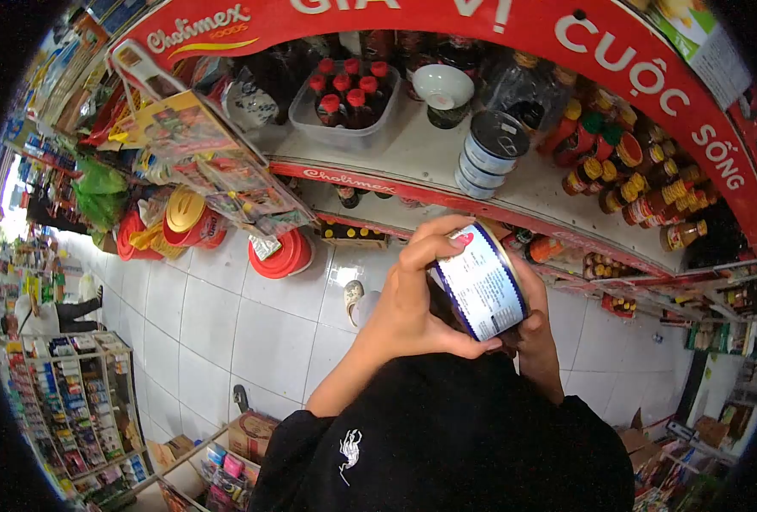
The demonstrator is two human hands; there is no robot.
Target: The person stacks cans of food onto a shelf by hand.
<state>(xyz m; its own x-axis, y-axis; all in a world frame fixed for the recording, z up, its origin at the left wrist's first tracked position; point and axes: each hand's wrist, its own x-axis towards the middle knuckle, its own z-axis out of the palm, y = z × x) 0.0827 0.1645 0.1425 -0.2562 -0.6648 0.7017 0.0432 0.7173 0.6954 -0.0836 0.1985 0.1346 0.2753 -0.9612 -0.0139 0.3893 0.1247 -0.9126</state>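
Note:
A short, wide tin can [479, 283] with a white and blue printed label is held up in front of my chest, tilted so its printed side faces me. My left hand [413, 299] grips it from the left, fingers over the top edge and thumb along the bottom. On the other side, my right hand [534, 320] closes round the can, partly hidden behind it. Beyond my hands, a stack of similar cans [483, 175] stands at the shelf's front edge, with a dark-lidded can [498, 135] on top.
The white shelf [353, 162] carries a plastic tub [344, 136] of red-capped bottles, a bowl [443, 85] and several sauce bottles [643, 200] at right. A rack of packets [216, 162] juts out at left. Red buckets [280, 254] stand on the tiled floor [199, 316].

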